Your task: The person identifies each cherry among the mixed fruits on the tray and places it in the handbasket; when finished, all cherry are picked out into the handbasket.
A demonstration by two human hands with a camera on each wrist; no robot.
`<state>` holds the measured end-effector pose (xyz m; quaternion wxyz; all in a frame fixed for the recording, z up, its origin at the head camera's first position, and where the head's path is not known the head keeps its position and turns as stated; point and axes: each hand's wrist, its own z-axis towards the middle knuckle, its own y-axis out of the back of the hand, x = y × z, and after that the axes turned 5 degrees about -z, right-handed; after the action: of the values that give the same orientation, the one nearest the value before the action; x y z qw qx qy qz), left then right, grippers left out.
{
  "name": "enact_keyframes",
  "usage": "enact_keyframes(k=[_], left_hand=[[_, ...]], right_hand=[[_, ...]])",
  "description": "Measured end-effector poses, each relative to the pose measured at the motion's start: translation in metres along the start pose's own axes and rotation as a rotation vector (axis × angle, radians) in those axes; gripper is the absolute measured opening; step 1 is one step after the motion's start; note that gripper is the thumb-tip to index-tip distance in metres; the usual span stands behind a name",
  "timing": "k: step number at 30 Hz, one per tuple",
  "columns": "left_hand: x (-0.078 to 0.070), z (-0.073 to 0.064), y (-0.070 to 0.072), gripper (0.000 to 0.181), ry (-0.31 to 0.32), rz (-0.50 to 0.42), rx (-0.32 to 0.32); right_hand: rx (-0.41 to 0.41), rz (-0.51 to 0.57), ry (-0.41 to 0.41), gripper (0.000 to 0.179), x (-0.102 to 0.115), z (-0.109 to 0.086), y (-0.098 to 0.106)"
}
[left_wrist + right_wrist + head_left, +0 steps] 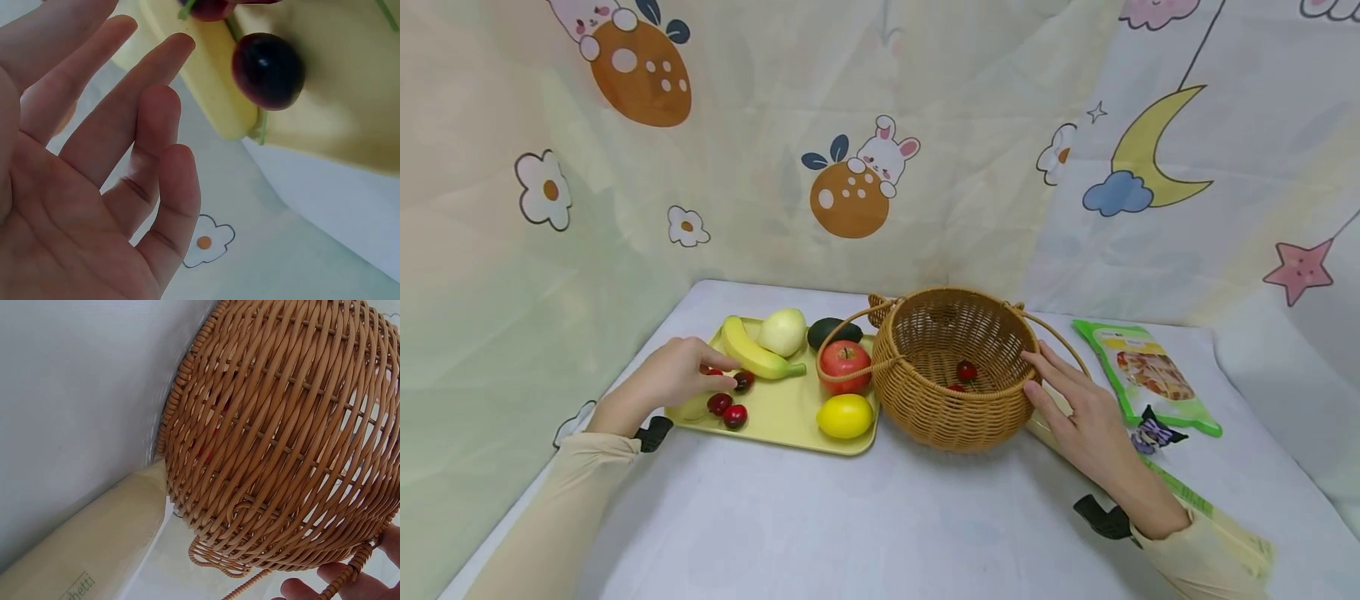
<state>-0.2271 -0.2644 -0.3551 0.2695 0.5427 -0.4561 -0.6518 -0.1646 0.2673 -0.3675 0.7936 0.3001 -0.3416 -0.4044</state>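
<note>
In the head view my left hand [681,375] reaches over the yellow tray [782,421], thumb and forefinger beside several dark red cherries [735,416]. In the left wrist view its fingers are spread and loosely bent, with a dark cherry [269,71] beyond the fingertips. A banana [751,350] lies just past this hand. My right hand [1086,425] holds the right rim of the wicker basket [951,421]. In the right wrist view a few fingertips [350,584] show by its handle. Inside the basket lie red cherries [966,371].
The tray also bears a pale round fruit [783,332], an avocado [833,332], an apple [846,365] and a lemon [845,416]. Right of the basket are a green food packet [1150,375], a small dark figurine [1153,433] and a long spaghetti packet [94,544].
</note>
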Motion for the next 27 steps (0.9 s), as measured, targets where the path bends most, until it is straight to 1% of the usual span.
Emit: enact_keyframes(k=[5, 9, 18, 27], left_hand=[[0.005, 0.005, -0.006, 0.03, 0.02, -0.002, 0.05], [0.007, 0.008, -0.009, 0.03, 0.006, 0.011, 0.069], [0.005, 0.014, -0.015, 0.034, 0.012, 0.023, 0.066], [0.001, 0.019, -0.019, 0.035, 0.025, 0.03, 0.062]], right_hand=[[0.0, -0.001, 0.0, 0.046, 0.001, 0.001, 0.0], [-0.005, 0.003, -0.002, 0.046, 0.001, 0.001, -0.001], [0.009, -0.006, -0.006, 0.046, 0.0, 0.0, 0.0], [0.005, -0.007, -0.007, 0.046, 0.001, 0.001, 0.0]])
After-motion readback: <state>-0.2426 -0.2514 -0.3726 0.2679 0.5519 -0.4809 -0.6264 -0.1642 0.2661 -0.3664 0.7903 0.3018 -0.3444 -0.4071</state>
